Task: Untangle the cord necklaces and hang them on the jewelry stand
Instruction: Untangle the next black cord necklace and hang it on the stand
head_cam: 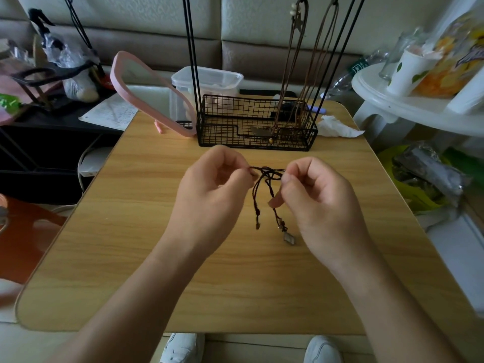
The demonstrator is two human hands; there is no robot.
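Both hands are held up over the middle of the tabletop point(131, 231). Between them is a dark knot of cord necklaces point(267, 174).

The left hand point(212, 184) is curled up. Its thumb and first finger pinch the left end of the knot. The other fingers are bent in toward the palm.

The right hand point(314, 195) is curled too. Its thumb and finger pinch the right side of the knot. One lower finger touches a cord that hangs down.

From the knot, thin cords drop toward the tabletop. One cord has little beads on it. Another ends in a small shiny pendant point(289, 238), low down near the right wrist. I cannot tell if the pendant touches the wood.

The jewelry stand point(235, 132) is at the far side of the tabletop, just past the hands. Its bottom is a black wire basket, and thin black rods go up from it. Brown necklaces point(296, 74) hang down from the top on the right side, and their ends reach into the basket.

A pink mirror point(146, 93) leans to the left of the stand. A clear plastic box point(209, 79) is behind it. A crumpled white tissue point(337, 127) lies to the right of the stand. White shoes point(183, 347) peek out under the near edge of the tabletop.
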